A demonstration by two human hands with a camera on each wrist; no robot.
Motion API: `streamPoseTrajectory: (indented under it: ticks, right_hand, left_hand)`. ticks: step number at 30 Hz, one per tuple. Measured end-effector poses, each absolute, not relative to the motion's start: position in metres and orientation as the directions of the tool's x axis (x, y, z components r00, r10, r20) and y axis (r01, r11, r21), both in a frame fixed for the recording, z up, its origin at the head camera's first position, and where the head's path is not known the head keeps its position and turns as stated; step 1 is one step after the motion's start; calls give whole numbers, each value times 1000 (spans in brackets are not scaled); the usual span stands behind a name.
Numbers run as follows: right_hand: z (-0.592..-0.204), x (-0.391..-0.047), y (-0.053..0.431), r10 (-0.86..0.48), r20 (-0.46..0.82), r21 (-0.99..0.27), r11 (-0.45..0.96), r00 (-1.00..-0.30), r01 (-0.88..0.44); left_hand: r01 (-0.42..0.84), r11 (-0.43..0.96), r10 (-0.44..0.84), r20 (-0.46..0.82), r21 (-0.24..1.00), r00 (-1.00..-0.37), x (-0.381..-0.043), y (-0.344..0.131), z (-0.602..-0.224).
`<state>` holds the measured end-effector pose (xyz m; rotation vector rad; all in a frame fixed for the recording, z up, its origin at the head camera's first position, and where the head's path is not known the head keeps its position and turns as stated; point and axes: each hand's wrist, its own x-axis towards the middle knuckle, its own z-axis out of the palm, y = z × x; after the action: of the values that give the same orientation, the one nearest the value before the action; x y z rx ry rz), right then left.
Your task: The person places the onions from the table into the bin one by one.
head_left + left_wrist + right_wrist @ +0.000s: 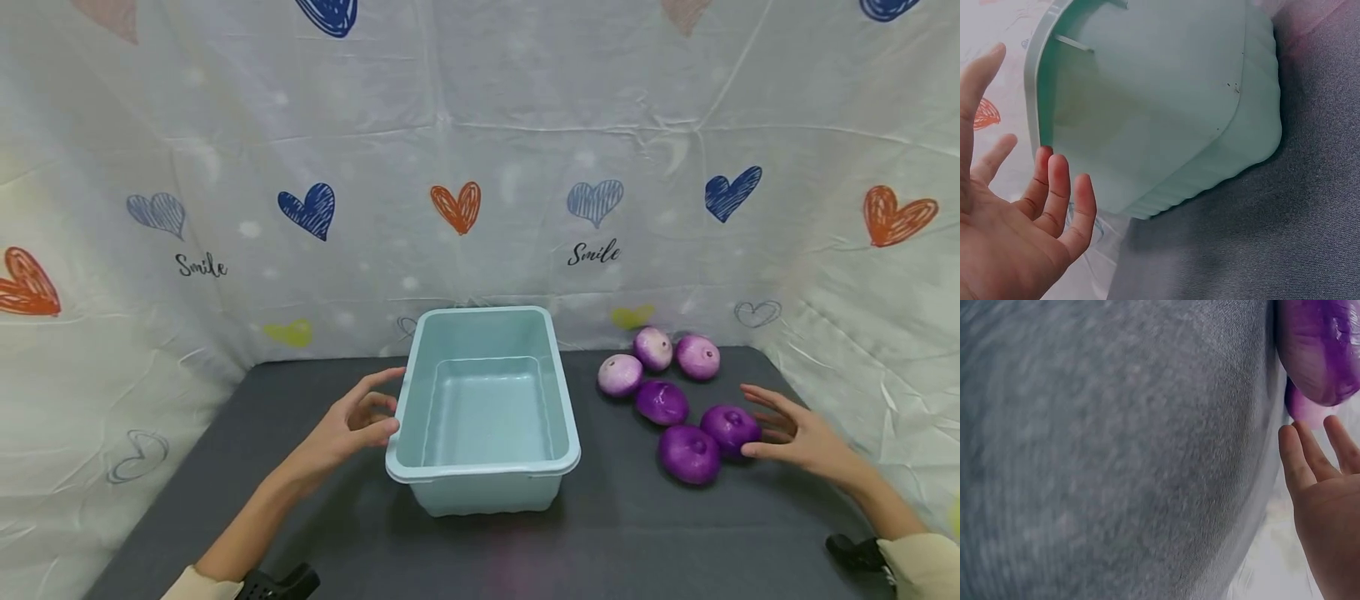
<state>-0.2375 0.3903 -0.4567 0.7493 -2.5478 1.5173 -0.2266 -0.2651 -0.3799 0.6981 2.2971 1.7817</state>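
A pale blue-green plastic basin (486, 496) stands upright on the dark cloth with nothing inside. Beside its left rim is my left hand (362, 418), fingers spread and slightly bent, fingertips right at the rim. In the left wrist view, the left palm (1016, 244) faces the basin's outer wall (1147, 106). To the right lie several red onions, glossy purple ones in front and paler ones behind. My right hand (798, 435) reaches around the right side of a purple onion (730, 430), its fingers loosely bent. In the right wrist view, the fingers (1295, 456) stay just short of the onion (1322, 350).
Another purple onion (689, 454) sits against the nearest one, with a third (662, 402) behind. Paler onions (620, 375) lie farther back by a white curtain (510, 275) printed with hearts. Dark grey cloth (600, 542) covers the table.
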Motion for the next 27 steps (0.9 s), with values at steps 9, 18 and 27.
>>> streamPoseTrajectory:
  ticks: [9,18,27]
  right_hand:
    - [-458,-246,387,-408,282,-830,351,-868,-434]
    - [-457,-247,387,-411,255,-855,327,-875,-402]
    - [-450,-241,391,-356,249,-863,341,-901,-373]
  left_hand:
    - [316,247,423,192,916,-886,-231,-263,-388]
    - [309,272,431,172,911,-886,-234,-262,-386]
    - [298,286,412,164,911,-896,-233,-262,-382]
